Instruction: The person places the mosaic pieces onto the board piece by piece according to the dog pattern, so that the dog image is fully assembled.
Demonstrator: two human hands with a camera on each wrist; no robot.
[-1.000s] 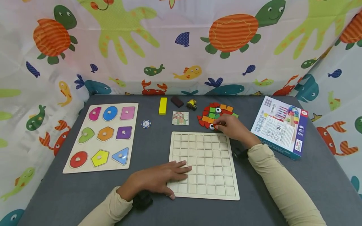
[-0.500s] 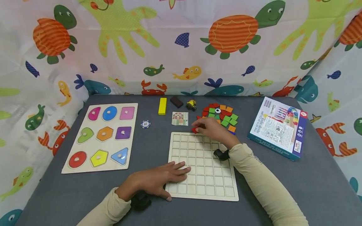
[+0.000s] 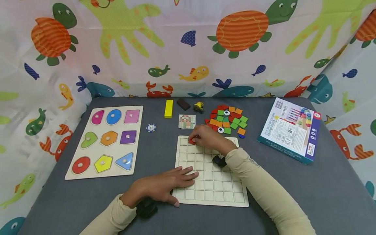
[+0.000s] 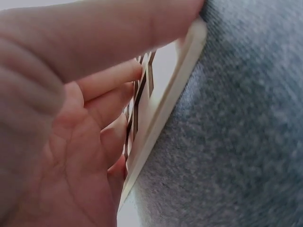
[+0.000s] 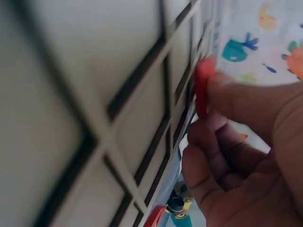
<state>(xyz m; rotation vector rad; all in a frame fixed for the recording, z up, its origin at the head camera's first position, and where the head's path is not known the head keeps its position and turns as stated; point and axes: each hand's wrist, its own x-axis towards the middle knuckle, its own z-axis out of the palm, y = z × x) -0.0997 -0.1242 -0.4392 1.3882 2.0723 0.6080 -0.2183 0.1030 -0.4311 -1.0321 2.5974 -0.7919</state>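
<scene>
A red tile (image 3: 192, 141) is pinched between the thumb and fingers of my right hand (image 3: 207, 138). It is at the top row of a wooden grid board (image 3: 218, 186), near the left corner. In the right wrist view the red tile (image 5: 203, 87) stands edge-on against the grid, held at one side. My left hand (image 3: 164, 186) rests with fingers spread on the board's lower left part. The left wrist view shows its thumb (image 4: 118, 35) along the board's edge and the other fingers over the grid.
Beyond the board lie loose coloured tiles (image 3: 219, 123), a picture card (image 3: 187, 121), a bee figure (image 3: 198, 107), a dark brown block (image 3: 183, 104), a yellow block (image 3: 168, 109) and a poker chip (image 3: 151, 127). A shape puzzle (image 3: 110, 155) lies left, a box (image 3: 289, 130) right.
My right hand has taken a red tile from the loose tiles and moved left with it to the board's top row. My left hand has stayed on the board.
</scene>
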